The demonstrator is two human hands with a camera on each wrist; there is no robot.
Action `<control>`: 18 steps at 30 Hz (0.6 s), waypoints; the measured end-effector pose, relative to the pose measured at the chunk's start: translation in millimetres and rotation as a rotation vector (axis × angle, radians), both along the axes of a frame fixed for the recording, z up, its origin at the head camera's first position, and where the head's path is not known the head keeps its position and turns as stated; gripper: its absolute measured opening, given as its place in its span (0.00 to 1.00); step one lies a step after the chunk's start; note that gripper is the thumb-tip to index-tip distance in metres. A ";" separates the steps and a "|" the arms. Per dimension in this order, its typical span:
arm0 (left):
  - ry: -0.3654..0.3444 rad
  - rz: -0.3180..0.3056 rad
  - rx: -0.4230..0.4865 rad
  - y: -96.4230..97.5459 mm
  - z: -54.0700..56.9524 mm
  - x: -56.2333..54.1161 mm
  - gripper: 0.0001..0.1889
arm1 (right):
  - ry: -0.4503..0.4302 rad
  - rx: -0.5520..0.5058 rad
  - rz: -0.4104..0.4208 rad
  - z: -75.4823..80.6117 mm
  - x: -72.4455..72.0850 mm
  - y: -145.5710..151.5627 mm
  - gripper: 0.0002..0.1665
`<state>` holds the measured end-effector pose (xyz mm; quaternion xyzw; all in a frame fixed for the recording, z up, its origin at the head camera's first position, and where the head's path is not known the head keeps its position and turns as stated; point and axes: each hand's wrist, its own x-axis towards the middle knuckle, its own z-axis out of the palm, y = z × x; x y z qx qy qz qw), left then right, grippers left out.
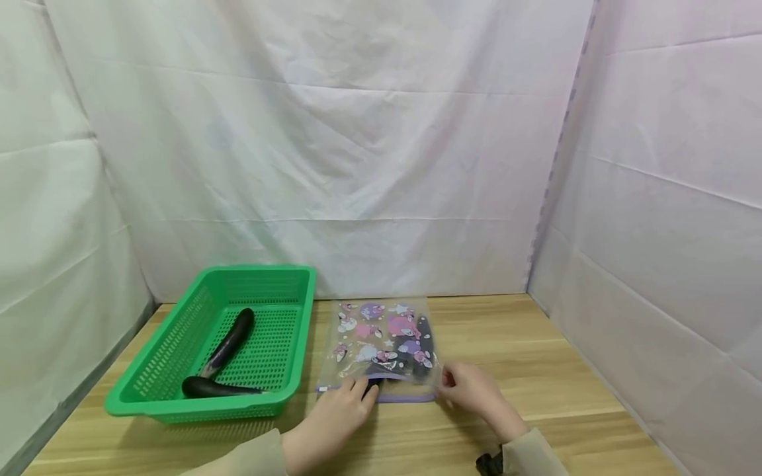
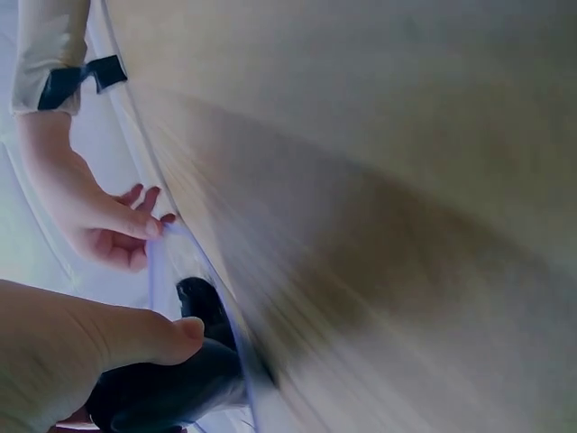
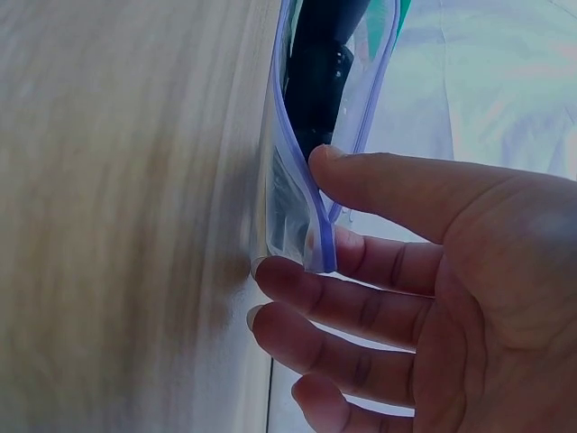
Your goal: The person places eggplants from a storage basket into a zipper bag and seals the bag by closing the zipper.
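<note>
- Clock refs: head view, 12 = away from the person, 6 = near edge.
- Zip bag (image 1: 364, 332), clear with pink/purple print, lay flat on the counter (image 1: 571, 396), purple-edged mouth gaping at 6 o'clock.
- Left hand (image 1: 337, 411) sat at the bag's 6 to 7 o'clock. Grip was closed around a dark eggplant (image 2: 171, 392) right at the mouth, thumb on top; how far in it reached could not be told.
- Right hand (image 1: 473, 393) was at the bag's 4 o'clock corner. Grip was narrow: thumb and index finger pinched the purple edge, other fingers loosely bent alongside.
- Bagged eggplant (image 1: 424, 340) lay along the 3 o'clock side, seen through the print.
- White slider (image 1: 323, 389) was at the mouth's 8 o'clock end.
- Green basket (image 1: 270, 344) stood at the bag's 9 o'clock, just beside it.
- Two eggplants in it: far eggplant (image 1: 233, 338) ran from 1 to 7 o'clock; near eggplant (image 1: 211, 389) ran from 9 to 3, fat end at 9.
- White cloth (image 1: 381, 165) hung at 12.
</note>
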<state>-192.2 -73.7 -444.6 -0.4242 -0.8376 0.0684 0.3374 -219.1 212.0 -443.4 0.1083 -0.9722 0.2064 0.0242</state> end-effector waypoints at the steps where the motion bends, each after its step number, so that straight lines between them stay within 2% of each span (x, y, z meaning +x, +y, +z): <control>1: -0.001 -0.011 0.001 0.1 0.7 1.6 0.14 | -0.004 -0.004 -0.001 -0.6 -0.5 -0.2 0.15; 4: -0.026 -0.033 0.007 1.7 3.5 6.1 0.14 | -0.014 -0.012 -0.003 -1.1 -1.8 -0.6 0.15; 7: -0.073 -0.024 -0.005 4.3 5.8 10.3 0.18 | -0.017 -0.005 0.010 -0.2 -2.9 -0.6 0.14; 10: -0.097 -0.023 -0.024 6.0 3.5 11.7 0.20 | 0.001 0.018 0.032 0.8 -3.4 -1.7 0.14; 18: -0.006 -0.059 -0.066 11.0 -6.5 10.9 0.17 | 0.026 0.068 0.036 0.3 -1.8 -2.8 0.15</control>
